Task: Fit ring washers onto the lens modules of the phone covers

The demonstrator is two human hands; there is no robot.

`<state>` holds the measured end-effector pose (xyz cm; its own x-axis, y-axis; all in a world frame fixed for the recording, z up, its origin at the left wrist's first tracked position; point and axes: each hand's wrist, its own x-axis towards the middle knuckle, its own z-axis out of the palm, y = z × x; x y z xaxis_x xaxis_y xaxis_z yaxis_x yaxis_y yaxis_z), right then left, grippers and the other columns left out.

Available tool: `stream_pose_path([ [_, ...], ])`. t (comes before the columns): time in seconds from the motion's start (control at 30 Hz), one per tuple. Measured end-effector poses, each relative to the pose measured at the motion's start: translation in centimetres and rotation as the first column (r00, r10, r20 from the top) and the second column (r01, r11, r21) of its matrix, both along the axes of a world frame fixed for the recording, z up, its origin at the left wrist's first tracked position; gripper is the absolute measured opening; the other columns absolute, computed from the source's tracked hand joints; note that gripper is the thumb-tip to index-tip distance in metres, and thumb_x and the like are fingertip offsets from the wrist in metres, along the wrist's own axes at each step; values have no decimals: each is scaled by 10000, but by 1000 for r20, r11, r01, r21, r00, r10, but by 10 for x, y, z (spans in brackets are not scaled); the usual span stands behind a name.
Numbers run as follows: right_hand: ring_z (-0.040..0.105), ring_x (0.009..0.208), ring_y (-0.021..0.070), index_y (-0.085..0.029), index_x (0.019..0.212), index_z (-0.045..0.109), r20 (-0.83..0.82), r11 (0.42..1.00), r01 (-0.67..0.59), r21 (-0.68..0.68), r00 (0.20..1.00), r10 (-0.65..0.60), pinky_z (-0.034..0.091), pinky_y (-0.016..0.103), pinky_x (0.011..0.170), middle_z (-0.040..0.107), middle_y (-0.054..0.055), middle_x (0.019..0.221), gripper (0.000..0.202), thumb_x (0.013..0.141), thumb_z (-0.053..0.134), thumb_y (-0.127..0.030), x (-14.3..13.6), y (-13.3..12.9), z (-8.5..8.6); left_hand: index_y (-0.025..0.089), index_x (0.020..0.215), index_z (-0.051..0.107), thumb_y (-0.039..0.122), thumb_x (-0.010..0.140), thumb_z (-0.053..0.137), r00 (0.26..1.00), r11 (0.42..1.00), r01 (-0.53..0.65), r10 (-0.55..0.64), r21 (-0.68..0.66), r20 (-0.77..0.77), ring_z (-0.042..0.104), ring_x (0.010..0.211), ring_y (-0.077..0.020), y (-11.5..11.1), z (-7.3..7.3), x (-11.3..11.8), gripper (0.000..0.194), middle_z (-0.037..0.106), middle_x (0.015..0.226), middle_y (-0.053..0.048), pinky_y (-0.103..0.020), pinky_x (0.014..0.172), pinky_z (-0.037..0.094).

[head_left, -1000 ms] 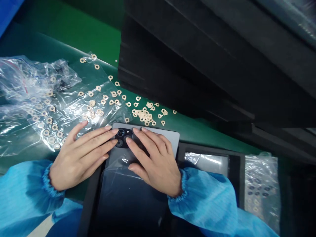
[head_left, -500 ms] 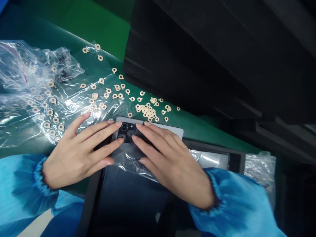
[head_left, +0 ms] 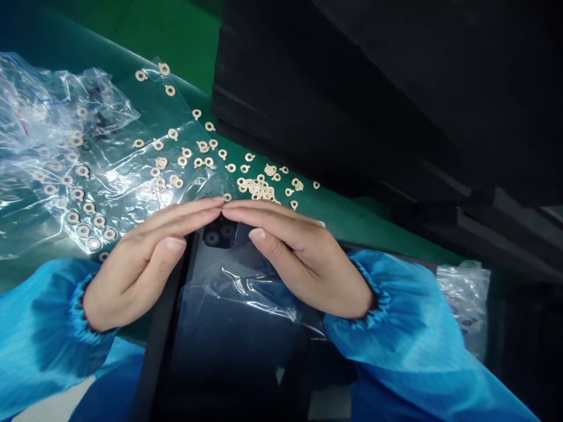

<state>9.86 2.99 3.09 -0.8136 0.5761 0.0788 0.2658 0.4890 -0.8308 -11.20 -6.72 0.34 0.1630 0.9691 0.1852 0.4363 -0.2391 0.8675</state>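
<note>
A dark tablet (head_left: pixel 220 328) lies back up in front of me, its square camera module (head_left: pixel 219 231) near the far left corner. Clear plastic film (head_left: pixel 255 287), wrinkled and glinting, covers part of its back. My left hand (head_left: pixel 152 258) reaches over the far left corner, fingers stretched out and side by side, thumb raised. From the right, my right hand (head_left: pixel 294 252) stretches its fingers along the far edge. The fingertips of both hands meet just beyond the camera module. Neither hand grips anything. The tablet's far edge is mostly hidden under the fingers.
Many pale ring-shaped pieces with small tabs (head_left: pixel 259 189) lie scattered on the green table (head_left: pixel 352 217). Crumpled clear bags (head_left: pixel 57 111) are at the left, and a clear bag (head_left: pixel 464 305) is at the right. Black foam blocks (head_left: pixel 373 105) stand beyond.
Both hands have moved from around the camera module to the tablet's far edge. Their spread fingers have come together, with the tips meeting. The camera module's lower part is now uncovered.
</note>
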Motion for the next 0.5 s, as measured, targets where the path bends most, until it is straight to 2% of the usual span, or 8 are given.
stream_pose_path([
  [0.23,571,1256,142,-110,1247,616,11,1000,-11,21,1000,11,460,278,1102,647,75,1301,310,990,447,-141,1,2,-1,326,1401,469,205,1024,292,999,999,-1,-1,-49,-40,443,1364,-119,0,2,-2,434,492,1472,60,-287,1193,331],
  [0.4,579,1254,167,-175,1258,618,19,999,-16,28,1000,16,491,350,1087,647,47,1304,319,990,447,-144,2,2,-1,316,1403,468,193,1021,296,999,997,8,-11,-75,-37,441,1369,-135,1,2,-6,437,496,1469,46,-317,1191,350],
  [0.5,574,1259,164,-160,1261,614,17,999,-26,26,1000,26,490,349,1089,645,56,1307,319,989,449,-135,2,2,-1,319,1403,464,196,1024,294,999,997,13,-16,-75,-38,444,1364,-126,2,2,-6,433,499,1465,56,-309,1188,357],
])
